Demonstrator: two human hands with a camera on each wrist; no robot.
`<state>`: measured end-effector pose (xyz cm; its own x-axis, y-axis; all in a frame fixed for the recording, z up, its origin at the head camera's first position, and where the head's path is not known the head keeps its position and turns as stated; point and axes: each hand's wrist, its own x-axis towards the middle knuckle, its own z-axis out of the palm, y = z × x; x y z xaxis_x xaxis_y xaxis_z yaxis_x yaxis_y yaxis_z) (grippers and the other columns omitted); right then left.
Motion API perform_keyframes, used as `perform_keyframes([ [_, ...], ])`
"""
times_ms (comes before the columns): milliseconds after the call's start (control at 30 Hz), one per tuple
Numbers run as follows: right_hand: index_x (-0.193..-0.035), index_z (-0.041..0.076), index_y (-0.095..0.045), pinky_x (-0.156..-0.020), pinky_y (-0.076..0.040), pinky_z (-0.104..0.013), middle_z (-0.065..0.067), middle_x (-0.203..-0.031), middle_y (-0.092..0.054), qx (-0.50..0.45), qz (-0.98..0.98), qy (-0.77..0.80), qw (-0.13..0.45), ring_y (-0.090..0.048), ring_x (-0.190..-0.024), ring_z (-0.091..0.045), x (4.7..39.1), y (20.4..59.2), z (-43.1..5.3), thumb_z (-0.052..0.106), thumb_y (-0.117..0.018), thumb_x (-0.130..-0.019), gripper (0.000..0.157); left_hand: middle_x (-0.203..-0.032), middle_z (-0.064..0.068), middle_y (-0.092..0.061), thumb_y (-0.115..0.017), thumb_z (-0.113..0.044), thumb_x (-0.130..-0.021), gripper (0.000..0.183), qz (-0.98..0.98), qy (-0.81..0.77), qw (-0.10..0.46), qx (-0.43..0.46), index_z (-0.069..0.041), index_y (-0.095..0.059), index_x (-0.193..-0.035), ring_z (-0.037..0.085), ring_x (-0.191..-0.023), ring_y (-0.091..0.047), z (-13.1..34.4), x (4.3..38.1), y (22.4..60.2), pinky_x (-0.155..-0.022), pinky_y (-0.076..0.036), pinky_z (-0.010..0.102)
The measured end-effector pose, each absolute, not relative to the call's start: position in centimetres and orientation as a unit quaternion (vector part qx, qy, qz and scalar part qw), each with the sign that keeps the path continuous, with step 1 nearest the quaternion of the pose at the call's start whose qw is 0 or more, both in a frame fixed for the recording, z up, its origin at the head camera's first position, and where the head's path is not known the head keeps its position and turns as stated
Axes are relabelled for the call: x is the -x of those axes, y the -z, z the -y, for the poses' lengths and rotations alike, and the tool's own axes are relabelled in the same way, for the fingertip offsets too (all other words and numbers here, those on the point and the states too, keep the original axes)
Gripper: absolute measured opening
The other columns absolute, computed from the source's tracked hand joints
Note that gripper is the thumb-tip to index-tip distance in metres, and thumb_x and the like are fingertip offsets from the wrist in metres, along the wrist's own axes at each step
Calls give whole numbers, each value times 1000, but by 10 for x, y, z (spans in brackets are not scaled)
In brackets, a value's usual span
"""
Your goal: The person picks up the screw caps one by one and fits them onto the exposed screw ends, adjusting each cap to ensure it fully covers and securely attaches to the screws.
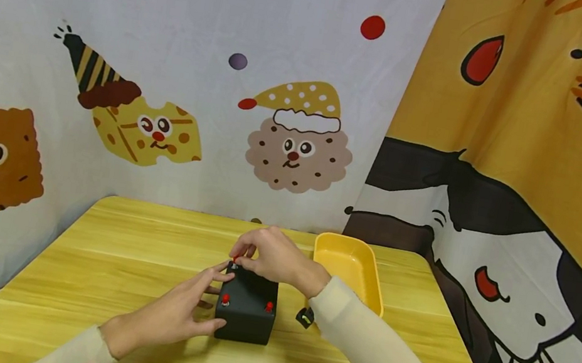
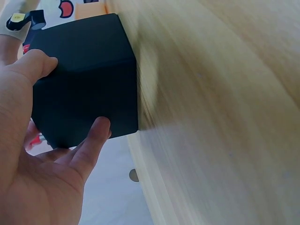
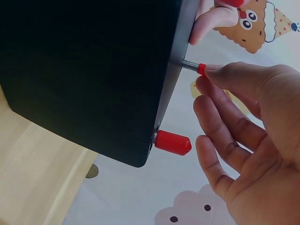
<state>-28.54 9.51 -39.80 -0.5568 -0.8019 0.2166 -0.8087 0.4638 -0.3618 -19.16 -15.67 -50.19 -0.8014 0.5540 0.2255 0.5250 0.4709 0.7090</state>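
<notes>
A black box [image 1: 247, 305] stands on the table, with red-capped screws upright at corners of its top. My left hand [image 1: 179, 310] grips the box from its left side; in the left wrist view the thumb [image 2: 42, 65] lies on one face and the fingertips on another. At the far left corner my right hand [image 1: 276, 256] pinches a red-capped screw [image 3: 192, 65] between thumb and index finger, and some of its thread shows above the box. Another red-capped screw [image 3: 173, 143] stands beside it, free of the fingers. Two more red caps [image 1: 225, 299] show at the front corners.
A yellow tray [image 1: 377, 284] lies behind and to the right of the box, partly covered by the right forearm. The wooden table [image 1: 100, 265] ends at a cartoon-printed curtain at the back. A small black device [image 1: 305, 318] is at the right wrist.
</notes>
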Motion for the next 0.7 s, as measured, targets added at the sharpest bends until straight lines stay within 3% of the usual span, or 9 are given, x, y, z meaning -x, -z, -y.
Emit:
perform_keyframes([
  [167, -117, 15, -91, -84, -67, -18, 3, -113, -90, -472, 856, -209, 7, -80, -94, -6, 287, 398, -93, 15, -87, -107, 11, -182, 17, -49, -86, -39, -109, 81, -857, -407, 16, -316, -11, -42, -171, 39, -137, -78, 157, 192, 502, -102, -72, 33],
  [400, -118, 15, -91, -88, -71, -27, 2, -113, -90, -474, 856, -207, -5, -81, -95, -6, 289, 396, -93, 14, -87, -107, 11, -181, 17, -50, -87, -38, -109, 83, -855, -412, 16, -315, -11, -41, -172, 39, -138, -77, 157, 193, 504, -103, -72, 34],
  [500, -118, 15, -91, -88, -69, -22, 3, -113, -90, -478, 855, -200, -7, -81, -95, -5, 290, 396, -93, 14, -87, -108, 11, -181, 16, -51, -87, -38, -109, 85, -854, -415, 17, -314, -11, -39, -174, 39, -138, -77, 157, 193, 505, -103, -73, 35],
  [700, -118, 15, -91, -90, -70, -24, 3, -112, -90, -477, 857, -193, -10, -81, -96, -6, 291, 396, -93, 13, -86, -108, 12, -179, 16, -53, -87, -37, -109, 91, -853, -415, 15, -316, -10, -34, -178, 39, -138, -77, 157, 193, 506, -102, -73, 36],
])
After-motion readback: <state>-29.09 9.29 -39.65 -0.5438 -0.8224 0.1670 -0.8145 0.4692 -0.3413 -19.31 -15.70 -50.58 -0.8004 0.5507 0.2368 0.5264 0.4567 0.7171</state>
